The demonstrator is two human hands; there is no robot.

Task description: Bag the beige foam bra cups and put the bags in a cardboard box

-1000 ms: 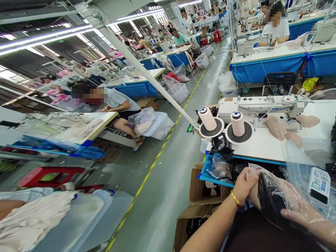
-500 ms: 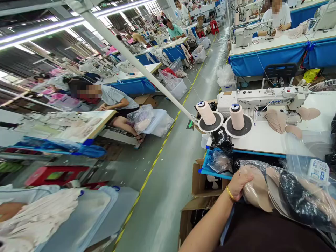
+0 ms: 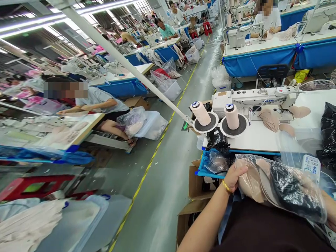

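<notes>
My left hand (image 3: 233, 177), with a gold bangle on the wrist, is closed on the left end of a clear plastic bag (image 3: 278, 183) that holds beige bra cups and a black piece. The bag lies across my lap, just below the white sewing table (image 3: 262, 141). Only a sliver of my right hand (image 3: 331, 211) shows at the frame's right edge, under the bag's other end; its fingers are hidden.
On the table stand two beige thread cones (image 3: 201, 113) and a white sewing machine (image 3: 258, 99), with loose beige cups (image 3: 271, 120) and black bags (image 3: 328, 134). Cardboard boxes (image 3: 195, 196) sit on the floor below. Other people sew at tables beside a yellow-lined aisle (image 3: 168, 129).
The bag of cups has been turned and laid lengthwise across my lap. My right hand slid from on top of it to the far right edge. My view shifted slightly.
</notes>
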